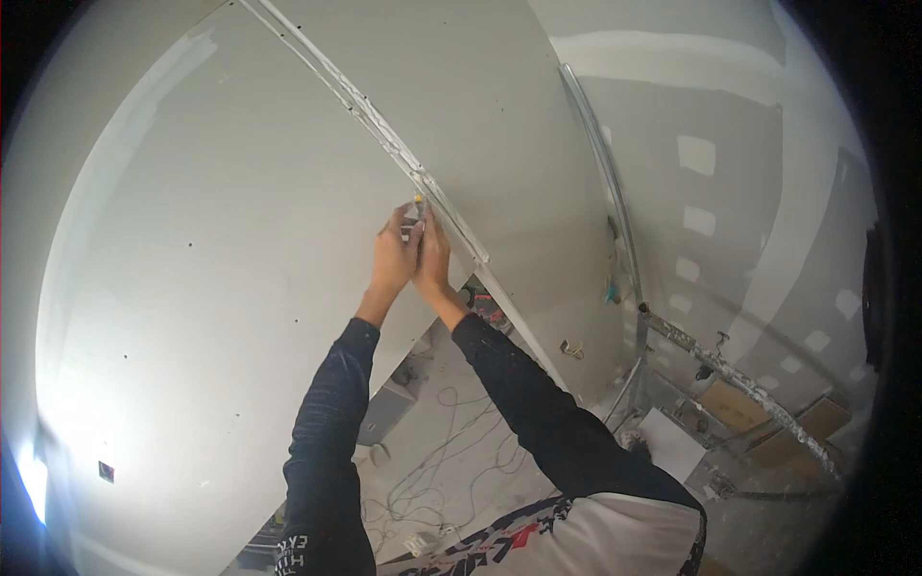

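Observation:
Both arms reach up in dark sleeves to a large grey plasterboard panel (240, 230). My left hand (392, 257) and my right hand (434, 252) are pressed close together, fingers closed around a small object with a yellow tip (419, 199). Between the fingers a pale, greyish part of it shows; the rest is hidden, so its kind is unclear. That yellow tip is at or just beside a long slanting seam (384, 134) with ridged white compound along it. The seam runs from the top left down past my right hand.
A metal profile (603, 154) stands along the corner at right. Lower down are a compound-splattered rail (744, 365) and cardboard pieces (735, 403). Cables (451, 451) lie looped across the floor beneath my arms. A bright light (34, 480) glares at lower left.

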Demonstrator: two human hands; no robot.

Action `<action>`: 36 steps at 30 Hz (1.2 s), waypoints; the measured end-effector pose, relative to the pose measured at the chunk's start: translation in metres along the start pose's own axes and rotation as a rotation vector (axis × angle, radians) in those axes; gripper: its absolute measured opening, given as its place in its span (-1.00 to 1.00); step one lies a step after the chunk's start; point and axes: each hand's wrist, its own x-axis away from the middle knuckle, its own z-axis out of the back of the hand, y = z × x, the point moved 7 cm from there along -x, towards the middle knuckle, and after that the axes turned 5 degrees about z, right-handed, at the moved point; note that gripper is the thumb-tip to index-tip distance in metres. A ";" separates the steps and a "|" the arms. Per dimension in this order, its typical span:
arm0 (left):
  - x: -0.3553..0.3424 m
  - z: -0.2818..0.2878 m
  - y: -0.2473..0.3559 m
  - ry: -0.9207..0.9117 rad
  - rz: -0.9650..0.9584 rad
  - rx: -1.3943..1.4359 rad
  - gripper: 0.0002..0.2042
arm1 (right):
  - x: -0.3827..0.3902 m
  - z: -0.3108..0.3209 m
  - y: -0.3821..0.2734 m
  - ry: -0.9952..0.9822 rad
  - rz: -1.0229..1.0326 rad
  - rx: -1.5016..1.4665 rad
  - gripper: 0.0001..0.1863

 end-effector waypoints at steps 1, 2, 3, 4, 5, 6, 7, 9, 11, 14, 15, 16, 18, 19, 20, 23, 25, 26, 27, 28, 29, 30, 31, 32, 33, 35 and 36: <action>-0.010 0.002 -0.001 -0.013 0.004 -0.051 -0.63 | -0.005 -0.004 -0.005 0.045 0.053 0.046 -0.15; -0.018 0.005 0.001 -0.019 -0.021 -0.047 -0.63 | -0.009 -0.010 -0.006 0.048 0.050 0.049 -0.15; -0.028 0.009 -0.002 -0.010 -0.006 -0.096 -0.62 | -0.014 -0.018 -0.008 0.029 0.073 0.025 -0.08; -0.037 0.012 -0.003 -0.004 0.005 -0.139 -0.60 | -0.018 -0.025 -0.010 0.017 0.093 0.012 -0.01; -0.044 0.018 -0.005 0.014 0.009 -0.168 -0.58 | -0.018 -0.036 -0.005 -0.053 -0.006 0.004 0.04; -0.050 0.020 -0.009 0.010 0.038 -0.177 -0.58 | -0.019 -0.041 -0.006 -0.054 0.004 0.002 0.04; -0.054 0.023 -0.007 0.026 -0.026 -0.241 -0.60 | -0.020 -0.050 0.002 -0.104 -0.113 -0.006 0.04; -0.059 0.024 -0.006 0.033 -0.092 -0.288 -0.63 | -0.024 -0.056 0.002 -0.100 -0.065 0.093 0.02; -0.061 0.023 -0.010 0.020 -0.096 -0.292 -0.63 | -0.025 -0.057 0.004 -0.049 -0.024 0.041 -0.01; -0.058 0.018 -0.015 0.015 -0.113 -0.313 -0.65 | -0.018 -0.057 0.016 -0.070 -0.108 -0.011 -0.05; -0.056 0.017 -0.014 0.035 -0.144 -0.328 -0.66 | -0.015 -0.056 0.021 -0.096 -0.143 0.005 -0.07; -0.053 0.014 -0.017 0.030 -0.136 -0.327 -0.66 | -0.011 -0.055 0.023 -0.101 -0.153 -0.004 -0.07; -0.047 0.004 -0.029 -0.048 -0.038 -0.347 -0.67 | -0.007 -0.049 0.024 -0.092 -0.106 0.066 -0.10; -0.043 0.000 -0.031 -0.052 -0.043 -0.348 -0.67 | -0.005 -0.046 0.024 -0.071 -0.062 0.058 -0.10; -0.038 -0.001 -0.033 -0.023 -0.040 -0.306 -0.66 | -0.001 -0.044 0.026 -0.084 -0.061 0.044 -0.08; -0.030 -0.008 -0.039 0.038 -0.042 -0.268 -0.65 | 0.002 -0.043 0.035 -0.121 -0.086 0.066 -0.08; -0.025 -0.011 -0.042 0.075 -0.049 -0.272 -0.63 | 0.005 -0.041 0.040 -0.145 -0.105 0.103 -0.09; -0.023 -0.012 -0.042 0.078 -0.066 -0.265 -0.63 | 0.007 -0.039 0.039 -0.145 -0.096 0.107 -0.10; -0.021 -0.012 -0.042 0.080 -0.077 -0.253 -0.63 | 0.009 -0.037 0.038 -0.143 -0.086 0.110 -0.11; -0.020 -0.011 -0.041 0.085 -0.090 -0.260 -0.63 | 0.009 -0.035 0.036 -0.142 -0.080 0.107 -0.11; -0.019 -0.013 -0.042 0.038 -0.077 -0.267 -0.63 | 0.011 -0.033 0.035 -0.155 -0.085 0.115 -0.11; -0.021 -0.014 -0.042 -0.016 -0.052 -0.276 -0.63 | 0.011 -0.033 0.036 -0.187 -0.126 0.138 -0.11; -0.022 -0.011 -0.039 0.000 -0.071 -0.273 -0.63 | 0.009 -0.032 0.030 -0.165 -0.079 0.121 -0.11; -0.025 -0.009 -0.036 -0.008 -0.086 -0.257 -0.63 | 0.005 -0.032 0.028 -0.170 -0.064 0.136 -0.10; -0.029 -0.009 -0.036 -0.038 -0.063 -0.252 -0.63 | 0.003 -0.036 0.031 -0.216 -0.128 0.173 -0.09; -0.039 -0.002 -0.030 0.025 -0.122 -0.235 -0.63 | -0.009 -0.038 0.022 -0.159 -0.016 0.148 -0.08; -0.043 0.002 -0.028 0.075 -0.147 -0.213 -0.64 | -0.014 -0.040 0.021 -0.150 0.012 0.144 -0.07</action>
